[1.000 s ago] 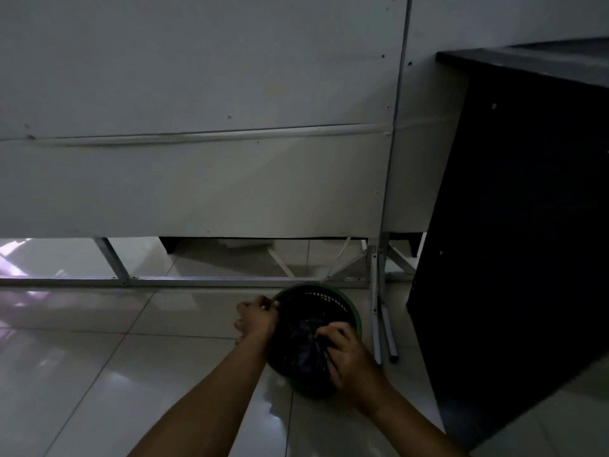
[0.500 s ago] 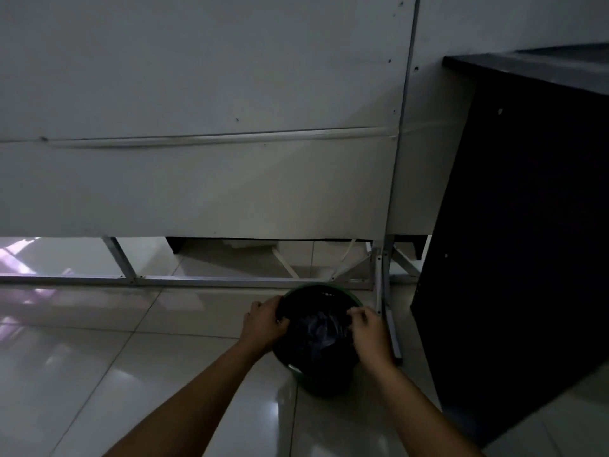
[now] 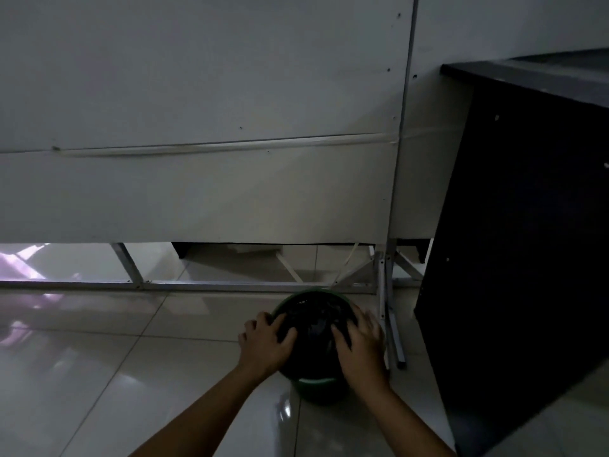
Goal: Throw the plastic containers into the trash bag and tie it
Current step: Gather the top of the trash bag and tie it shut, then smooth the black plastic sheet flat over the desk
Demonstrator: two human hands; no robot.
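A round green bin (image 3: 314, 381) stands on the tiled floor, lined with a black trash bag (image 3: 313, 316). My left hand (image 3: 265, 343) sits on the bin's left rim, fingers outside and thumb inside, gripping the bag's edge there. My right hand (image 3: 361, 344) grips the bag's edge at the right rim in the same way. The room is dim, and what lies inside the bag cannot be made out. No plastic containers are visible.
A grey panel wall on a metal frame (image 3: 204, 285) runs just behind the bin. One frame leg (image 3: 393, 331) stands close to the bin's right side. A tall black cabinet (image 3: 527, 242) fills the right. Glossy floor tiles (image 3: 99, 374) spread to the left.
My right hand came out of the bag's middle and moved to the right rim. My left hand slid down along the left rim. Both now hold the bag's edge.
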